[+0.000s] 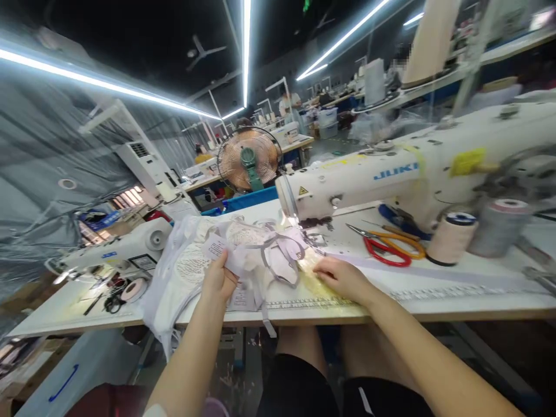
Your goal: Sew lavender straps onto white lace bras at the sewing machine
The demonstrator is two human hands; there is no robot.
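White fabric (283,267) (grey-edged) between hands (220,279) (343,279)

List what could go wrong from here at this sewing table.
The right hand is near the working end of the sewing machine and might get hurt if it runs. The scissors lie just beyond that hand, so a careless reach could cut. A strap hangs over the table edge and might snag.

My left forearm (191,353) slants up toward one o'clock, my left hand (219,279) pinching between raised thumb (223,258) and curled fingers (231,279), while my right forearm (417,341) angles toward ten o'clock, my right hand (345,280) back uppermost, its knuckles (326,265) bent, pointing roughly toward nine.
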